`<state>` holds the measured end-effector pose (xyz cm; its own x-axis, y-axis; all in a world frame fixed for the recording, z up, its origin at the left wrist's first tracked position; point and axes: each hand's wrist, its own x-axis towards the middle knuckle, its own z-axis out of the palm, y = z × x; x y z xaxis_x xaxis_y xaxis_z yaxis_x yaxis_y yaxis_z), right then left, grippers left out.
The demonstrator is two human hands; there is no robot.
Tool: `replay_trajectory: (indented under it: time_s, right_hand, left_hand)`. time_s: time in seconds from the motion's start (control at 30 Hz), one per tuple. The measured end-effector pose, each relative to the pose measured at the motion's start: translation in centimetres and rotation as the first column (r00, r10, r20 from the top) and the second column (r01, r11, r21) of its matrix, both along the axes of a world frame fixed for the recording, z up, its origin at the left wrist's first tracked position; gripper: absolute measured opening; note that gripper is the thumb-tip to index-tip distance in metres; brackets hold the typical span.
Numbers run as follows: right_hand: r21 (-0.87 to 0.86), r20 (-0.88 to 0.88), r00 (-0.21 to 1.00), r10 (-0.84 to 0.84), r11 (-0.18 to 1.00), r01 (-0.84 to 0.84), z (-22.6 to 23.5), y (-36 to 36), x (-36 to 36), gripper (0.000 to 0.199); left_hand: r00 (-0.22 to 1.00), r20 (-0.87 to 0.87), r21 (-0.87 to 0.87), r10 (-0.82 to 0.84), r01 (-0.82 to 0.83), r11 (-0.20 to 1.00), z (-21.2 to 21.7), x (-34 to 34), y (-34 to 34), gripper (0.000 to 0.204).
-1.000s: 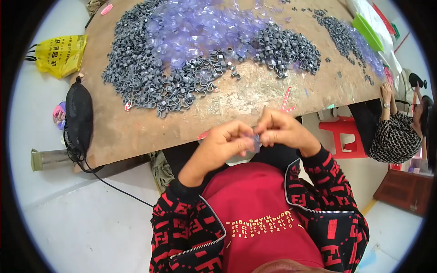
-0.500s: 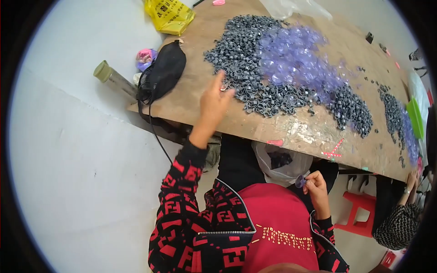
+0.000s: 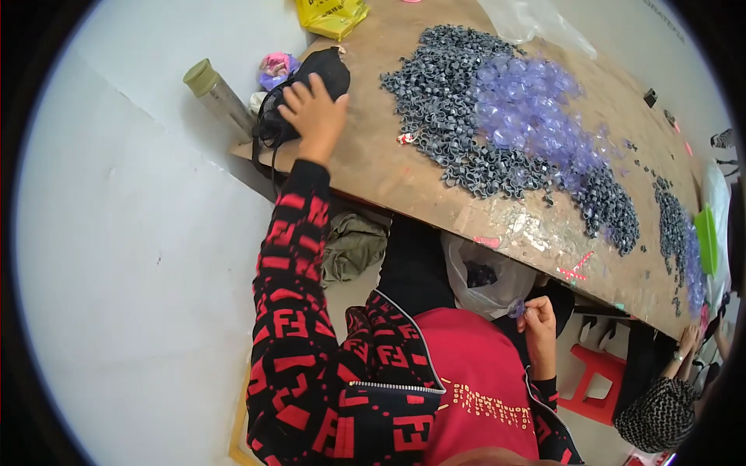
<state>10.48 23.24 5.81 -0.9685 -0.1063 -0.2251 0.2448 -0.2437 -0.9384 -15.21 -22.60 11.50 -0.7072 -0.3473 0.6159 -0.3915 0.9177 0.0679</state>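
My left hand reaches over the black fabric pouch at the table's left edge. Its fingers are spread over the pouch, with nothing in them. Low in front of my body, my right hand pinches a small translucent purple piece between thumb and fingertips. That piece's exact kind is too small to make out. On the table lie a heap of small grey curved clips and a pile of clear purple pieces. A small red-and-white object rests by the heap's left edge.
Below the table edge hangs a whitish plastic bag with dark pieces inside. A bottle with an olive lid stands left of the pouch, and a yellow bag lies behind. At right are a red stool and another person's hands.
My left hand has moved left from beside the grey clips to the black pouch, baring the red-and-white object. My right hand keeps its pinch on the purple piece. The view has shifted slightly.
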Motion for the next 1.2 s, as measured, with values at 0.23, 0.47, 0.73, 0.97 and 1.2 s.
replay_trajectory:
  time_s: [0.23,0.47,0.73,0.97,1.2]
  right_hand:
    - [-0.052,-0.021,1.0,0.007,0.999,-0.009,-0.5,-0.1,-0.8,0.015]
    - [-0.033,-0.01,0.999,0.034,0.999,-0.034,-0.5,-0.5,-0.6,0.017]
    - [-0.017,-0.031,0.997,-0.076,0.997,0.075,0.1,-0.3,0.2,0.017]
    - [-0.045,-0.005,0.998,-0.064,0.997,0.063,0.0,-0.4,-0.9,0.017]
    - [-0.068,0.014,0.999,0.031,0.997,-0.03,-0.5,-0.2,-1.7,0.016]
  left_hand:
    - [0.997,-0.071,0.116,0.008,0.0,0.993,-3.7,9.5,-5.1,0.074]
    - [0.981,-0.064,-0.102,-0.186,0.179,0.979,0.4,2.8,-0.9,0.069]
    - [0.972,0.228,-0.058,-0.054,0.069,0.996,-0.3,-5.4,-0.3,0.068]
    - [0.996,0.065,-0.101,-0.062,0.069,0.992,-0.9,1.4,-2.4,0.071]
    - [0.987,0.079,-0.013,0.137,-0.136,0.991,-2.2,11.4,-6.1,0.079]
